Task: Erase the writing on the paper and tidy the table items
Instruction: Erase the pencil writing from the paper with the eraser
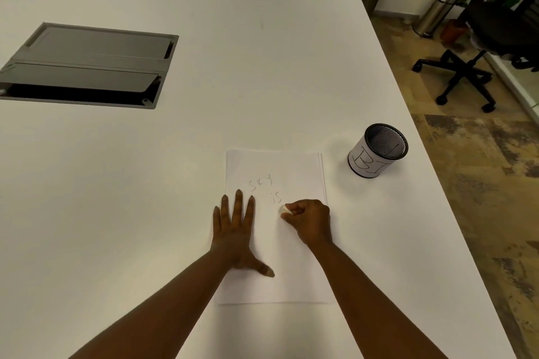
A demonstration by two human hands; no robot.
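A white sheet of paper [291,172] lies on the white table [262,67] in front of me, with faint pencil words "sky" and "is" on its upper half. My left hand [236,230] rests flat on the paper's left edge, fingers spread. My right hand [309,220] is closed around a small white eraser [283,210], whose tip touches the paper just below the word "is". A black mesh pen cup [377,150] wrapped in a white label stands upright to the right of the paper.
A grey cable hatch [87,64] is set into the table at the far left. The table's right edge runs close by the pen cup. Beyond it on the floor stand an office chair [478,46], two steel bins [437,11] and a plant.
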